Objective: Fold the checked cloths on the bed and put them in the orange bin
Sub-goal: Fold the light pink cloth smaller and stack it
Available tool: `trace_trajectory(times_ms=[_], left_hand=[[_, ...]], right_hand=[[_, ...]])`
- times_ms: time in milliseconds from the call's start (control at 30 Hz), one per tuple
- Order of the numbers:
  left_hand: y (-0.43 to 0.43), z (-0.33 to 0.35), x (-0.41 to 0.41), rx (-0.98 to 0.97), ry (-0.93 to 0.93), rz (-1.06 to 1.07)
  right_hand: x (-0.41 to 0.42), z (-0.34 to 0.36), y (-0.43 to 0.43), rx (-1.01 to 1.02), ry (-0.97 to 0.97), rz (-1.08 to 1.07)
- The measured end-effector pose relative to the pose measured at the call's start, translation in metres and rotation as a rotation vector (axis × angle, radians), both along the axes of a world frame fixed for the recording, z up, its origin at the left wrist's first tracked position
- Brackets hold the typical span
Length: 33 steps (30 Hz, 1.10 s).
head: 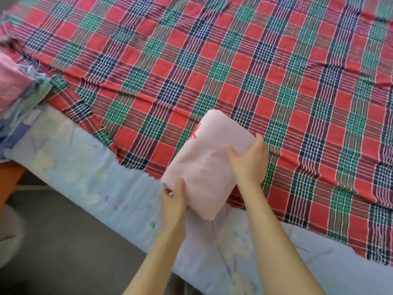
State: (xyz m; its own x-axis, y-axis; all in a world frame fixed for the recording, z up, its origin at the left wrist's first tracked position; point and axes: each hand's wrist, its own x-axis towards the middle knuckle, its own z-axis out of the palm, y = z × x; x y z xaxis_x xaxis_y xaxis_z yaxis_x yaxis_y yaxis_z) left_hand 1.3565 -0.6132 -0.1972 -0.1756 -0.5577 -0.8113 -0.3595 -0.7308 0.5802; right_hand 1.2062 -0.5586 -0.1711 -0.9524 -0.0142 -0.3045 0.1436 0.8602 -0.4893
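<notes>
A large red, green and navy checked cloth (212, 60) lies spread flat over the bed, its frayed edge running along the near side. Over that edge I hold a folded pale pink cloth bundle (209, 158) with a red mark on its top. My left hand (174, 199) grips its near lower corner. My right hand (247, 160) grips its right side, thumb on top. An orange surface (8, 184), perhaps the bin, shows at the left edge, mostly out of frame.
The mattress wears a pale floral sheet (95, 177) along its near side. A pile of pink and bluish fabrics (19, 88) sits at the bed's left end. Grey floor (63, 252) lies below the bed.
</notes>
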Motion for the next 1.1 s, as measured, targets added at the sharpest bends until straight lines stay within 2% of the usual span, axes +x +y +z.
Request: trace_trajectory(times_ms=[100,233,333,400,467,567,633,767,867,1000,1100], left_hand=[[-0.001,-0.013,-0.001,-0.064,-0.194,0.012],[-0.01,-0.021,0.0,-0.119,-0.258,-0.078],[-0.016,-0.021,0.01,-0.096,-0.271,-0.125],[-0.02,-0.02,0.02,0.019,-0.296,-0.15],[-0.022,-0.017,0.03,0.081,-0.302,-0.222],[-0.019,-0.014,0.043,0.016,-0.356,-0.427],[-0.015,-0.012,0.045,-0.089,-0.41,-0.499],[-0.009,-0.005,0.036,-0.232,-0.502,-0.545],[-0.008,0.004,0.032,-0.236,-0.492,-0.525],[-0.015,0.039,0.047,-0.266,-0.423,-0.437],[-0.04,0.082,0.072,-0.35,-0.365,-0.346]], right_hand=[[-0.023,-0.014,-0.002,-0.114,-0.124,-0.055],[-0.038,-0.033,-0.001,-0.373,-0.363,-0.203],[-0.031,-0.057,0.011,-0.367,-0.291,-0.279],[-0.004,-0.037,0.02,-0.324,-0.262,-0.377],[0.034,-0.024,0.047,-0.383,-0.294,-0.533],[0.098,-0.026,0.106,-0.432,-0.55,-0.763],[0.125,-0.03,0.133,-0.43,-0.728,-0.729],[0.113,-0.031,0.141,-0.41,-0.654,-0.559],[0.093,-0.037,0.143,-0.506,-0.668,-0.587],[0.082,0.016,0.118,-0.544,-0.643,-0.542],[0.083,0.065,0.089,-0.57,-0.655,-0.374]])
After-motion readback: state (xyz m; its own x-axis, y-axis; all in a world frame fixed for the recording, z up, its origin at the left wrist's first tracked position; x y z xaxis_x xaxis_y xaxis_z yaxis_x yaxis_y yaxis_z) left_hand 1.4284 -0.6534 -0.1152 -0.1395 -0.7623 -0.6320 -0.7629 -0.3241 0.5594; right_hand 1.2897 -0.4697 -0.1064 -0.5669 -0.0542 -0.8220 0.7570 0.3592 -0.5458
